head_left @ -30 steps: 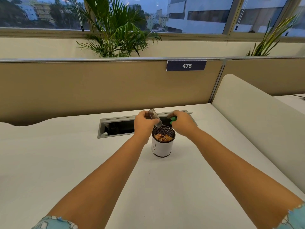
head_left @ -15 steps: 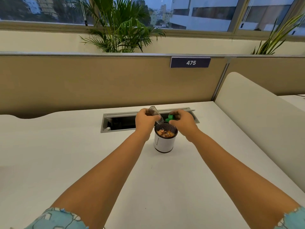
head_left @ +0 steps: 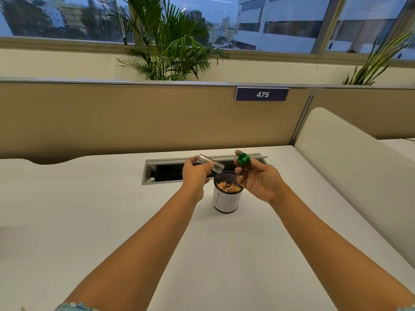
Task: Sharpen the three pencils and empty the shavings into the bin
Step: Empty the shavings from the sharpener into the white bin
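We hold the clear plastic shavings tube (head_left: 210, 163) in our left hand (head_left: 195, 176), thumb and fingers curled round its closed end, with the open mouth tipped down and to the right just above the rim of the small white cylindrical bin with a black mesh lining (head_left: 227, 198). Our right hand (head_left: 258, 178) pinches the green plastic sharpener cap (head_left: 243, 159) between thumb and fingertips, lifted clear of the bin and apart from the tube.

To do this step well, we judge that the tube's mouth should stay directly over the bin's opening, tilted steeply enough for any clinging curls to slide out; a light tap or shake would loosen what sticks to the wall. We should keep the cap well to the side so falling shavings miss it, and check the cap's blade side for trapped bits before we rejoin the two parts.

The tube looks transparent and nearly empty from here; we cannot tell whether fine dust remains inside. The bin stands upright on the white tabletop (head_left: 112, 221), just in front of the grey recessed cable tray (head_left: 170, 171), and holds a heap of orange and tan pencil shavings (head_left: 228, 187) below its rim. No pencils show in view, so the emptying seems close to done.
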`<move>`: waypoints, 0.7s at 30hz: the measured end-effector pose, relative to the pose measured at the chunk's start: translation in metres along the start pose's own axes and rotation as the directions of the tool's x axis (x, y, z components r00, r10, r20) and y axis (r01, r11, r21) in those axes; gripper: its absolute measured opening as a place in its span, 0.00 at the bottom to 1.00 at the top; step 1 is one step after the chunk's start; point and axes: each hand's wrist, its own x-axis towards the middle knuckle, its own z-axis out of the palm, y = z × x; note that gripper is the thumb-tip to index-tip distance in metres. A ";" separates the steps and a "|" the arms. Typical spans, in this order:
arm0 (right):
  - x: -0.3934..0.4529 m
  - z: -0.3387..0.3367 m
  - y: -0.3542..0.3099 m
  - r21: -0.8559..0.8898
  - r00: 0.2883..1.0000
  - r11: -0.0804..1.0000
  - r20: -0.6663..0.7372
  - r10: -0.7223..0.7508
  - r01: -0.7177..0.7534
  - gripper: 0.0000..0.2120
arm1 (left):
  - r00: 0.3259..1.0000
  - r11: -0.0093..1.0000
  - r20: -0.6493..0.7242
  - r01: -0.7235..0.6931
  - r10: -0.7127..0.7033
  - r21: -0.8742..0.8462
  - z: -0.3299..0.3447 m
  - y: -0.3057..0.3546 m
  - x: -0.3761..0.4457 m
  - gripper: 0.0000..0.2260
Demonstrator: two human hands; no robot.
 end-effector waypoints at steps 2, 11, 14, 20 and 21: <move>0.002 0.002 -0.001 -0.045 1.000 0.999 -0.005 -0.008 0.007 0.17 | 1.000 1.000 0.011 0.001 -0.001 -0.003 0.000 0.002 -0.003 0.24; 0.008 0.005 0.002 -0.153 0.999 0.987 -0.006 -0.042 0.040 0.18 | 0.997 0.997 0.083 0.002 -0.008 0.076 0.000 -0.001 -0.009 0.25; 0.007 0.008 0.001 -0.166 0.999 0.986 -0.012 -0.035 0.032 0.19 | 0.996 0.996 0.084 -0.005 -0.002 0.086 0.000 -0.001 -0.012 0.26; 0.014 0.016 0.010 -0.854 0.847 0.517 -0.229 -0.480 0.062 0.15 | 0.999 0.996 0.049 -0.016 0.011 0.091 0.000 -0.002 -0.011 0.25; 0.015 0.015 0.014 -0.962 0.793 0.269 -0.136 -0.594 0.037 0.15 | 0.999 0.996 0.037 -0.018 0.014 0.090 0.000 -0.003 -0.011 0.24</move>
